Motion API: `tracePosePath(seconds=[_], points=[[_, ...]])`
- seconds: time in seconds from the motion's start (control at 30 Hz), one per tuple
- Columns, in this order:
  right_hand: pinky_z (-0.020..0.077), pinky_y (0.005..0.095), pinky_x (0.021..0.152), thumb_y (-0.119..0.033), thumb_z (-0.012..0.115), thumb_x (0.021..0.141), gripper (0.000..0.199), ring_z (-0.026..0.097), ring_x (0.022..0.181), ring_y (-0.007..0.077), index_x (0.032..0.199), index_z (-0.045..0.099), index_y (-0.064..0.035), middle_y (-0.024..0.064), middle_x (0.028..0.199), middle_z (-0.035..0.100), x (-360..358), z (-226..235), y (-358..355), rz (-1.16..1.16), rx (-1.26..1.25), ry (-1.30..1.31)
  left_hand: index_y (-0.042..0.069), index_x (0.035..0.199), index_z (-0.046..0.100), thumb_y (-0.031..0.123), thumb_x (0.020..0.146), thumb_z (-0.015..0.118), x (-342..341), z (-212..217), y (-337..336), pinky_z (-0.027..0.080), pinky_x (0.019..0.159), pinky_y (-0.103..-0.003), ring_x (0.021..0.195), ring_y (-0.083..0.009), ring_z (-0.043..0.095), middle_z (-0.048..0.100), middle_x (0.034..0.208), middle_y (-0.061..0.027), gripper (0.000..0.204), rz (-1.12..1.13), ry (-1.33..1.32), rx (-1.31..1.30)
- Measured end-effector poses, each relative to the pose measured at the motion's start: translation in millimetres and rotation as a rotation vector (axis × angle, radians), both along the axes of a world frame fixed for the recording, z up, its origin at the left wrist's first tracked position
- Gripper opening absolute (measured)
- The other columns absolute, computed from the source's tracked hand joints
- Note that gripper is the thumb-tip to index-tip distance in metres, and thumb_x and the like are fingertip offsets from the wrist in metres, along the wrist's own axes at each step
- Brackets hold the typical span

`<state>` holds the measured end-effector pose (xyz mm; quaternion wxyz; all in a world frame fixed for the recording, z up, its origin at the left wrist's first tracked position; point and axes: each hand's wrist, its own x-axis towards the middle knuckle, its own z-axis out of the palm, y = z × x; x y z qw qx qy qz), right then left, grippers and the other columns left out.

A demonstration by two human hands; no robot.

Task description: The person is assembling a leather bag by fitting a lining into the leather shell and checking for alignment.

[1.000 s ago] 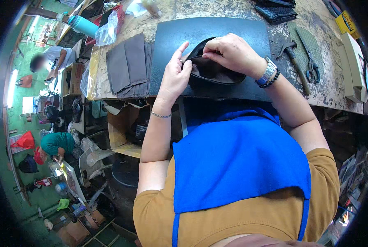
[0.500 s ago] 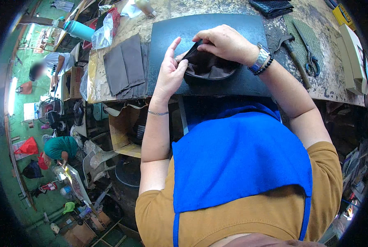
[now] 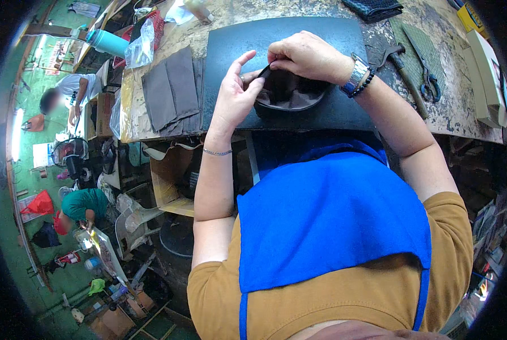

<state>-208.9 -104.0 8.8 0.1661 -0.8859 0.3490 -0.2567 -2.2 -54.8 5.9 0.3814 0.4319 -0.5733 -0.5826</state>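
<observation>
On the dark mat (image 3: 333, 107) (worn workbench), 2 hands, left hand (image 3: 235, 97) and right hand (image 3: 305, 55), pinch a brown leather piece (image 3: 290, 90).

- The scene is evenly and fairly brightly lit, with soft light and no hard-edged shadows on the worn, stained grey workbench top (image 3: 299, 17).
- The brightest patch is a white glare streak at the far left rim, beside the green-painted floor (image 3: 38, 187), where colours wash out.
- The space under the bench falls into deep shadow, with little detail to be made out.
- Strong fisheye distortion: the bench edges bow, and a black vignette closes off all four corners.
- The middle is sharp: the blue cloth apron (image 3: 333, 221) shows crisp edges and saturated colour.
- Things near the rim are squeezed and soft; a distant person's face is blurred.
</observation>
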Motion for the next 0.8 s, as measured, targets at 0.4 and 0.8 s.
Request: tracePosePath(seconds=[0.4,0.8], points=[[0.0481,0.0406,0.082,-0.021,0.067,0.083,0.015,0.065,0.092,0.0279,0.088,0.068,-0.0078,0.0124,0.085,0.068,-28.7,6.1,25.2,-0.127,-0.191,-0.004,0.004,0.144,0.030,-0.005,0.090,0.055,-0.4,2.2,-13.2,0.048,0.085,-0.023,0.097,-0.0098,0.060,0.065,0.111,-0.0145,0.060,-0.057,-0.203,-0.131],[0.0509,0.0329,0.069,-0.023,0.070,0.085,0.024,0.066,0.074,0.0218,0.091,0.068,0.0001,0.0144,0.082,0.069,-29.8,-8.1,10.0,-0.222,0.224,-0.187,0.005,0.147,0.022,-0.010,0.091,0.046,-8.2,3.7,-8.3,0.047,0.097,-0.028,0.109,-0.0157,0.058,0.059,0.122,-0.0187,0.063,-0.151,0.037,-0.040]])
